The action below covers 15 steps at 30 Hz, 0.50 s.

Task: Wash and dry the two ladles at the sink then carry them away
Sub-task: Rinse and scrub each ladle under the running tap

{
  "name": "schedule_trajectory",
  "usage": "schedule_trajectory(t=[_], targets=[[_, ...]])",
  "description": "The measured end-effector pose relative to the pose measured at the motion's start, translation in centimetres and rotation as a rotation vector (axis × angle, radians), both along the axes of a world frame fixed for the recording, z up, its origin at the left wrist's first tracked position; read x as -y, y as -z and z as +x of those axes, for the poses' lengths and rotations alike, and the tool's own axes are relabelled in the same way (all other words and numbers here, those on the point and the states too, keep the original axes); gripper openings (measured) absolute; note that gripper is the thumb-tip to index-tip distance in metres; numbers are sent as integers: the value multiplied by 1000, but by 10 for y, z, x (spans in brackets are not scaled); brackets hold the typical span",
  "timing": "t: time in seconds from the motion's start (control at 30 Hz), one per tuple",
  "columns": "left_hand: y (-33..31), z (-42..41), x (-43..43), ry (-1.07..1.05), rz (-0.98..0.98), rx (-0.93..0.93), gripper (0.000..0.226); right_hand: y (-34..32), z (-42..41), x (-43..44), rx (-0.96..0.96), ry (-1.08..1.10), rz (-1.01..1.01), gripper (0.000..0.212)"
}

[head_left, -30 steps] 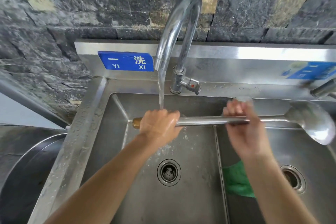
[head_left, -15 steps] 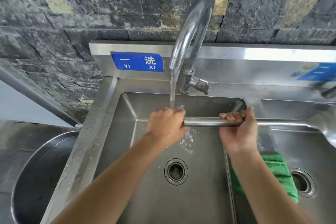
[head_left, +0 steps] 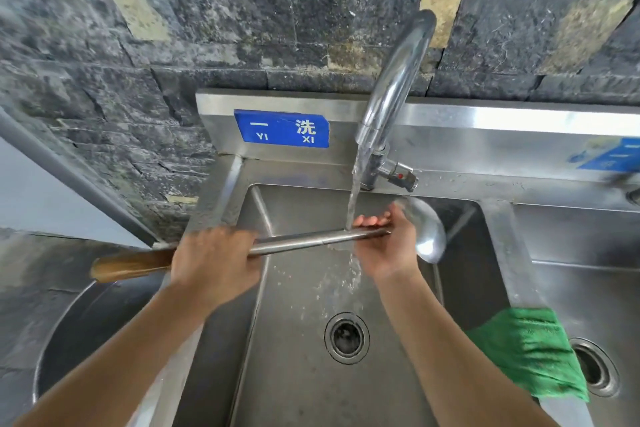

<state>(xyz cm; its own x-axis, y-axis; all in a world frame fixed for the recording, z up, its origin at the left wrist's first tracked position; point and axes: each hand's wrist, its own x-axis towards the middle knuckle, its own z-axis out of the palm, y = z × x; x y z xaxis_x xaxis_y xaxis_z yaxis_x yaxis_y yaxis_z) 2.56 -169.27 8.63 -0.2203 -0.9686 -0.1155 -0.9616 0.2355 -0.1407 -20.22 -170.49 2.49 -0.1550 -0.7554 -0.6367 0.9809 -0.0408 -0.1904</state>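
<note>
**Ladle shaft under the tap, both hands gripping**

Left hand [head_left: 214,260] closed around the ladle [head_left: 311,241] where the steel shaft meets the wooden handle end [head_left: 130,265]; right hand [head_left: 386,243] wrapped on the same shaft close to the bowl [head_left: 427,230], fingers [head_left: 372,220] curled over the top. Held so, probably, to keep the long shaft level and steady under the water stream [head_left: 354,194], which lands just beside the right fingers. Two well-spaced grips give control against slipping on wet steel, and seemingly allow sliding or turning the shaft through the flow.

Bowl tipped on its side behind the right hand, inside the left basin [head_left: 298,374], near the back wall. Wooden end sticking out past the left rim of the sink, over the large round metal pot [head_left: 69,340] standing beside the bench.

Only one ladle in view; place of the second cannot be told.

Room for moving: the basin open below the shaft, drain [head_left: 346,338] uncovered. Tap [head_left: 398,80] arching close above, so little height for lifting straight up. Divider [head_left: 509,253] to the right, with a green cloth [head_left: 530,354] draped over it, ready for drying, in all likelihood. Right basin [head_left: 588,288] free apart from the cloth's edge. Stone wall [head_left: 242,10] directly behind, so the easiest way out looks to be toward the person or sideways.
</note>
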Motion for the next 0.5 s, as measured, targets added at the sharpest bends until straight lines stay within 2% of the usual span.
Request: schedule_trajectory(t=[0.13, 0.27, 0.4, 0.5], targets=[[-2, 40, -19, -57, -46, 25, 20, 3, 46, 4, 43, -110, 39, 42], [4, 78, -34, -109, -90, 42, 30, 7, 84, 4, 59, -191, 64, 45], [9, 96, -48, -166, -55, 45, 30, 13, 88, 2, 41, -323, 48, 44], [13, 89, -52, -196, 1, -12, 40, 20, 75, 1, -23, -374, 54, 40]])
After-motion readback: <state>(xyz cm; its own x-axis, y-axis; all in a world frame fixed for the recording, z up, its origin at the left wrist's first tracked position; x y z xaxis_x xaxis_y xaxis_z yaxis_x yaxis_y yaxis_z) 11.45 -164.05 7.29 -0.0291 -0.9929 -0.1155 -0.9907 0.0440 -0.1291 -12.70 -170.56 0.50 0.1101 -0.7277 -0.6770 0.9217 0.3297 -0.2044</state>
